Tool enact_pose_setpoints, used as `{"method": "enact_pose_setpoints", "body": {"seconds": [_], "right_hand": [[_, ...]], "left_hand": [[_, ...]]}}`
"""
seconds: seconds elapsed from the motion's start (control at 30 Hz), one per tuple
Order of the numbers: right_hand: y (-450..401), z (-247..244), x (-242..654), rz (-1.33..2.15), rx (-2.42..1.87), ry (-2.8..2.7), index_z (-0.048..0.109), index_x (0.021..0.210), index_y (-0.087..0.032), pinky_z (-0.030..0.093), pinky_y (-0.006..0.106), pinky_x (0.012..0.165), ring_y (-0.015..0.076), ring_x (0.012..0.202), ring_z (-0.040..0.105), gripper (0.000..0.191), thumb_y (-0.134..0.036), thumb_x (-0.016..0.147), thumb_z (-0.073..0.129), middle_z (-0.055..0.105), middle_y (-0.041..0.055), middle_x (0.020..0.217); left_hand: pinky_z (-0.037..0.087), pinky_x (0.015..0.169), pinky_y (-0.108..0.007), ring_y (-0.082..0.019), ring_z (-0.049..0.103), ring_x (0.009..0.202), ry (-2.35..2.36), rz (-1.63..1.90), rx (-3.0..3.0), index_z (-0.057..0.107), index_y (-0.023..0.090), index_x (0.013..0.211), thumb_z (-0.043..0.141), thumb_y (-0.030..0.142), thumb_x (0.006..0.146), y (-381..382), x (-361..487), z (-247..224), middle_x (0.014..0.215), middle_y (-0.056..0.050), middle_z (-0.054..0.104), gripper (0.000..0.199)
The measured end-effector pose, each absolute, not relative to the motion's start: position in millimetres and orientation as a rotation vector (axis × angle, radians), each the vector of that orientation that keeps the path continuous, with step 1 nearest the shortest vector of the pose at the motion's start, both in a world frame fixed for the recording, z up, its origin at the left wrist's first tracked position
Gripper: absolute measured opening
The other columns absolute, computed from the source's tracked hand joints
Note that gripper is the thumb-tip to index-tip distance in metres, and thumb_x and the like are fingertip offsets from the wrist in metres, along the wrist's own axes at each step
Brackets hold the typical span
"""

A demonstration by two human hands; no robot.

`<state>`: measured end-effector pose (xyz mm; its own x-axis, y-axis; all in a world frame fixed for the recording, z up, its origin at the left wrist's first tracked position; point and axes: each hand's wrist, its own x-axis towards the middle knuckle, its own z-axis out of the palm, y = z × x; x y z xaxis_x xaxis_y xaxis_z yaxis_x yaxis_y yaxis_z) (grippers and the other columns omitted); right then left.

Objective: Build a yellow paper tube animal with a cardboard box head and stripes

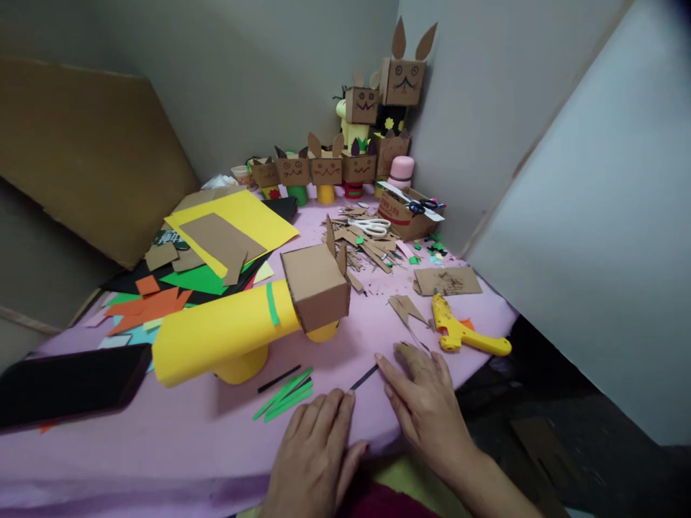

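My left hand (316, 446) rests on the pink tablecloth with fingers stretched out, its index fingertip at the near end of a thin black paper strip (365, 377). At the strip's other end lies a fingertip of my right hand (424, 399), whose fingers are spread over the cloth. Several green paper strips (285, 398) and another black strip (278, 378) lie beyond my left hand. Behind them stands a paper animal with a yellow tube body (227, 327), one green band (273, 304) and a cardboard box head (318, 288). A yellow glue gun (464, 332) lies beyond my right hand.
A dark phone (70, 385) lies at left, near coloured paper sheets (270, 230). Cardboard scraps and white-handled scissors (370, 227) lie farther back. Box-headed cardboard animals (325, 169) and a tool box (407, 219) stand at the back. The table's right edge borders a wall.
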<state>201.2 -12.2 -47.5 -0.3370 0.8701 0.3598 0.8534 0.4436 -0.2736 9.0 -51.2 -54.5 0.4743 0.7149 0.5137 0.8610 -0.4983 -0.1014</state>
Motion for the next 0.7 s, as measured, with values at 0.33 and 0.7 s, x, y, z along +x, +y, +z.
{"method": "enact_pose_setpoints", "body": {"seconds": [0.33, 0.7], "right_hand": [[-12, -42, 200, 0.072, -1.541, -2.31, 0.062, 0.121, -0.032, 0.034, 0.066, 0.098, 0.035, 0.129, 0.045, 0.032, -0.026, 0.092, 0.048, 0.058, 0.0118, 0.134], [-16, -43, 196, 0.107, -1.477, -2.339, 0.06, 0.122, -0.033, 0.036, 0.065, 0.097, 0.0334, 0.13, 0.044, 0.033, -0.026, 0.093, 0.048, 0.054, 0.0117, 0.139]], "left_hand": [[0.043, 0.086, -0.035, -0.022, 0.061, 0.094, -1.303, -0.572, -2.359, 0.06, 0.013, 0.114, 0.04, 0.042, 0.094, -49, 7, -56, 0.106, -0.01, 0.069, 0.041], [0.044, 0.084, -0.033, -0.021, 0.062, 0.092, -1.305, -0.6, -2.336, 0.058, 0.016, 0.115, 0.04, 0.041, 0.093, -48, 7, -58, 0.105, -0.008, 0.069, 0.038]]}}
